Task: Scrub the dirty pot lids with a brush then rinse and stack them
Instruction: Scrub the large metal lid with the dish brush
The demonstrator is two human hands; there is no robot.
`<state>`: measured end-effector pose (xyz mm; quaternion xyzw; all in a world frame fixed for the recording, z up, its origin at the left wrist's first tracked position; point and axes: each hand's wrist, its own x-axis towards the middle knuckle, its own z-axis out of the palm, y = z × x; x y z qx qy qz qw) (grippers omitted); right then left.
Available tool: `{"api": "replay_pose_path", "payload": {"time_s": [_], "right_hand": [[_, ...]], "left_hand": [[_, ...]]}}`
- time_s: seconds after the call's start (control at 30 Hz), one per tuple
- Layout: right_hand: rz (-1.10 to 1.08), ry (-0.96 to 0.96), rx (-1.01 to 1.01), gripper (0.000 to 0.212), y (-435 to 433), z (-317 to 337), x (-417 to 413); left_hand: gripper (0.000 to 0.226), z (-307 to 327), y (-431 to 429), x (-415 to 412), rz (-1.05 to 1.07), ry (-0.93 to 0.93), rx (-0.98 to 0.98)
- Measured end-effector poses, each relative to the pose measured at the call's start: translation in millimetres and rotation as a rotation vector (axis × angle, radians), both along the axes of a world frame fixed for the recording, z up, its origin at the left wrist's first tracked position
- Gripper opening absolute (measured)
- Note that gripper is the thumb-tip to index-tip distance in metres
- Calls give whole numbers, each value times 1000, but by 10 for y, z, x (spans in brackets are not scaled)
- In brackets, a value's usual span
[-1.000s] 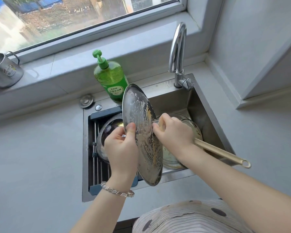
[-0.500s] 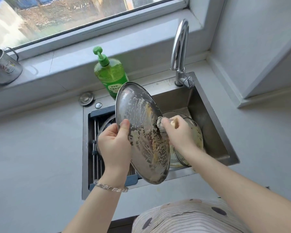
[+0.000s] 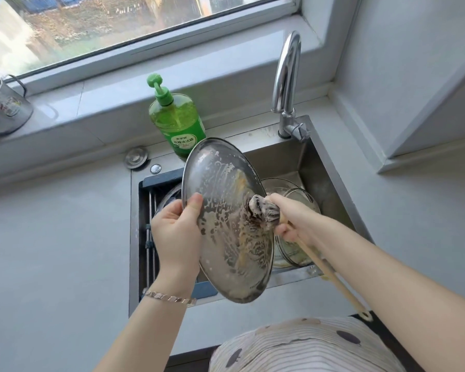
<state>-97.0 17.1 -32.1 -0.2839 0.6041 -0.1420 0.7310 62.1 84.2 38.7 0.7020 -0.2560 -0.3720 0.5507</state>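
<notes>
A round steel pot lid (image 3: 220, 183), smeared with suds and yellowish residue, stands tilted on edge over the sink (image 3: 330, 181). My left hand (image 3: 176, 234) grips its left rim, thumb on the inner face. My right hand (image 3: 295, 220) holds a long wooden-handled brush (image 3: 262, 209) whose soapy head presses against the lid's right side. A glass lid (image 3: 297, 197) lies in the sink basin behind my right hand. Another lid (image 3: 169, 197) rests on the rack, mostly hidden by the steel lid.
A green dish soap bottle (image 3: 176, 122) stands behind the sink, the faucet (image 3: 286, 84) at its back right corner. A dark drying rack (image 3: 152, 237) fills the sink's left part. A metal mug (image 3: 4, 108) sits on the window sill. Grey counter (image 3: 57, 251) surrounds the sink.
The lid has turned so more of its inner face shows. The brush head has moved from the lid's middle to its right side, with the handle swinging down to the right.
</notes>
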Motion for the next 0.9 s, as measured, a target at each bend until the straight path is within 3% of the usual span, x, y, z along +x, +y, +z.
{"api": "replay_pose_path", "payload": {"time_s": [0.2,0.3,0.5,0.67,0.9], "right_hand": [[259,350,-380,42,167,47,-399],[132,347,-498,42,207,131,-495],[183,353,-561,78,120,59,-371],[97,317,-649,57,108,56,-361],[250,337,-738,57,1,89,-359]], "left_hand": [[22,-29,-32,129,30,245,248],[15,-60,-63,155,7,291,322],[14,35,-211,137,-105,310,408],[13,123,-299,139,-176,409,473],[19,161,-374,136,-344,354,559]]}}
